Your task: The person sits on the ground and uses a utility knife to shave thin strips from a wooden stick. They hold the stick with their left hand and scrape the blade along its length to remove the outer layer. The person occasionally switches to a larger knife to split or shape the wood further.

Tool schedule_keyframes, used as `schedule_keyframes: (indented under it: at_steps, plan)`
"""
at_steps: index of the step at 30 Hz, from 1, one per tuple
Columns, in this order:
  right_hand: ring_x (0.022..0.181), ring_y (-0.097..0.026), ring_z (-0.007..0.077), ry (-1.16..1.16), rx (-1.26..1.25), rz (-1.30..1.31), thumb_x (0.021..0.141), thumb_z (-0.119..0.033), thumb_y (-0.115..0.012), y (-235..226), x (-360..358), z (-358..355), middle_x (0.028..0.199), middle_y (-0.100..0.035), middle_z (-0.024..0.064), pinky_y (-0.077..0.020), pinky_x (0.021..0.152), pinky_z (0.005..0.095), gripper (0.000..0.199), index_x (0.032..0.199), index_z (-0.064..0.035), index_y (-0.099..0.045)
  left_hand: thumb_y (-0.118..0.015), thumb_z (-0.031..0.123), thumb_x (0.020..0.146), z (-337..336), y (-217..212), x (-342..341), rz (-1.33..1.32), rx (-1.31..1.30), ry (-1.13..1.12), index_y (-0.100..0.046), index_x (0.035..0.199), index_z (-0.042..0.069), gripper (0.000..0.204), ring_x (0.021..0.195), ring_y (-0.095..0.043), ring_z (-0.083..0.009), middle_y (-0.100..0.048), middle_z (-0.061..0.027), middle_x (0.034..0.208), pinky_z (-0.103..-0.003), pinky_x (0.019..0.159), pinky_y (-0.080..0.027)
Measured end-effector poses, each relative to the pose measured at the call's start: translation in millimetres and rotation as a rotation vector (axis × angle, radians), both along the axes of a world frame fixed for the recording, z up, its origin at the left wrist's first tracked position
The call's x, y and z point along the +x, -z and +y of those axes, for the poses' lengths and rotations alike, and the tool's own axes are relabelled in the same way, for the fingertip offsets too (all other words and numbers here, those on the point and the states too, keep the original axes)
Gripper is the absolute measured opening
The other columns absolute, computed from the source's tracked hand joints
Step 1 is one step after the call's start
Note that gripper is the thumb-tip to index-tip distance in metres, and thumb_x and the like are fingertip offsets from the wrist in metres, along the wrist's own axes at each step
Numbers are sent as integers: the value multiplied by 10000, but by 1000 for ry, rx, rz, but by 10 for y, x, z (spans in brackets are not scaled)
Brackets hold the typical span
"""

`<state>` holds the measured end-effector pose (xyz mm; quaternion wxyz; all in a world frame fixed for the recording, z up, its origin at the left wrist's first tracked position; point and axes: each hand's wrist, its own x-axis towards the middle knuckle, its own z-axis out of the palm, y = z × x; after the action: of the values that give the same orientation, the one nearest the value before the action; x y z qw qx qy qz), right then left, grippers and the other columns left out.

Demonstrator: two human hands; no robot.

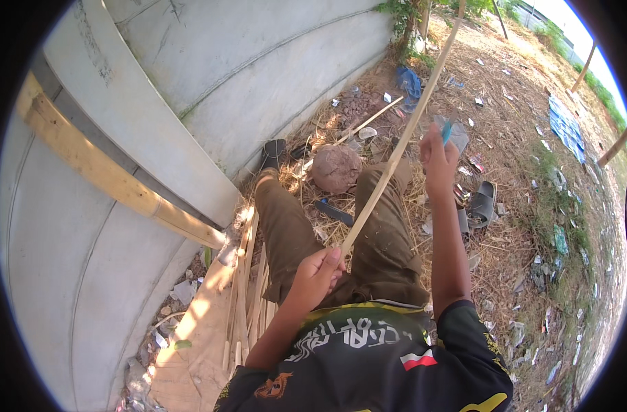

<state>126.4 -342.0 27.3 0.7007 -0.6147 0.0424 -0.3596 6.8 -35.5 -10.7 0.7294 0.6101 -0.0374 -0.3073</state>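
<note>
My left hand (317,278) is closed around the near end of a long bamboo strip (389,168), just above my lap. From there the strip slants up and away to the right, over my right leg, past the top of the view. Farther out, my right hand (439,161) is raised to the right of the strip and apart from it. Its fingers are wrapped around a teal object (447,132), of which only a short end sticks out; the rest is hidden in the fist. A brown rounded lump (337,169) sits on the ground between my lower legs.
More bamboo strips (243,288) lie by my left hip, beside a flat tan board (189,371). A thick bamboo pole (114,172) leans along the concrete wall (258,48). A dark flat object (334,211) lies between my legs. Grey sandals (483,204) and litter dot the straw-covered ground.
</note>
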Motion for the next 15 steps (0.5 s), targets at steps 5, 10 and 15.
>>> schedule_keyframes:
  at_steps: [5, 10, 15]
  plan:
    - [479, -471, 265, 110, -846, 32, 862, -137, -778, 618, -693, 900, 556, -480, 100, -374, 470, 383, 376, 642, -58, -483, -490, 328, 1110, -384, -98, 51, -121, -219, -223, -549, 978, 80, 288, 553, -340, -4, -437, 66, 716, -195, 466, -307]
    - [482, -580, 293, 39, -839, -54, 881, -148, -756, 461, -730, 978, 588, -582, 109, -450, 480, 390, 232, 706, -55, -636, -457, 282, 1121, -557, -193, -66, -326, 5, -166, -531, 979, 61, 274, 592, -420, -14, -476, 39, 734, -202, 515, -361]
    - [505, -575, 284, 91, -746, 11, 863, -112, -728, 440, -634, 886, 594, -573, 132, -443, 504, 389, 169, 748, -17, -650, -461, 297, 1121, -651, -69, -163, -358, -17, -153, -521, 977, 61, 282, 556, -374, -15, -437, 45, 716, -198, 484, -328]
